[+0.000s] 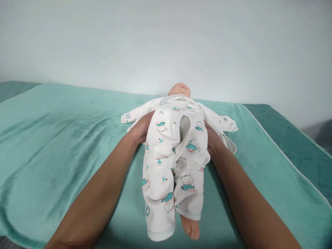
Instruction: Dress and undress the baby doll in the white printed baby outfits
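A baby doll (179, 89) lies on its back, head toward the wall. White printed pants (159, 148) cover its legs and reach up over its belly, with an opening at the crotch. One bare foot (190, 228) sticks out of the right pant leg; the other foot is hidden inside the cloth. Under the pants' waist, a white printed top (153, 103) spreads its sleeves to both sides. At the left hip is my left hand (142, 128), its fingers tucked behind the cloth. My right hand (213, 138) is against the opposite hip, fingers likewise hidden.
A green plush blanket (64, 138) with some creases covers the surface beneath the doll. Along the right, a darker green cover (293, 138) shows past the blanket's pale edge. A plain white wall (166, 41) rises behind. Something dark (323, 135) sits at the far right.
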A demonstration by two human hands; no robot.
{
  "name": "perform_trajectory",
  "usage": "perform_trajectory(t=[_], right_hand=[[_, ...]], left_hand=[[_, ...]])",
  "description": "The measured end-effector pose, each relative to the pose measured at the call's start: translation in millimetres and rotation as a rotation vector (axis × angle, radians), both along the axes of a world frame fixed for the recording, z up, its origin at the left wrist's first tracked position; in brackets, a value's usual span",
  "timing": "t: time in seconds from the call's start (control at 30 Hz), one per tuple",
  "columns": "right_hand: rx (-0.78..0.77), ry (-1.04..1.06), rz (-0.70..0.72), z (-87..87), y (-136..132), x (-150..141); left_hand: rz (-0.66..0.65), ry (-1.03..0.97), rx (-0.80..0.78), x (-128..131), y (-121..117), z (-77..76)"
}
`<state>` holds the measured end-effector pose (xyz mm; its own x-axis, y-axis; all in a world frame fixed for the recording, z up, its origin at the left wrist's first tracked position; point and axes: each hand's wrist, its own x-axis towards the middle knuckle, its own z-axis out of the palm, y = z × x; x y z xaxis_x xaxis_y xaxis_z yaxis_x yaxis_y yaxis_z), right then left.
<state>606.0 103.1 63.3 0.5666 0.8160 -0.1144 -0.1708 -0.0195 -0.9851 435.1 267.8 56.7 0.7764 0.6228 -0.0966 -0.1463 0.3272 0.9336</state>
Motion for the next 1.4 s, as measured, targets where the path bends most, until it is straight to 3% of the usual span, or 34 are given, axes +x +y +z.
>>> perform_trajectory(t=[0.27, 0.53, 0.8, 1.03, 1.27, 1.4], right_hand=[[0.065, 0.031, 0.082, 3.9, -5, -1], [0.053, -0.089, 0.117, 0.5, -8, 10], [0.016, -0.072, 0.036, -1.1, -5, 10], [-0.009, -0.076, -0.031, -1.7, -2, 10], [0.003, -0.134, 0.024, 1.9, -1, 10], [-0.006, -0.133, 0.069, 0.5, -4, 16]], left_hand=[[0.076, 0.041, 0.169, -6, -2, 2.3], [0.088, 0.070, 0.336, -6, 3, -2.7], [0.040, 0.098, 0.346, -7, 10, -13.1], [0.065, 0.115, 0.448, -9, 12, -12.1], [0.056, 0.148, 0.379, -11, 12, -10.6], [0.017, 0.136, 0.440, -11, 13, -11.8]])
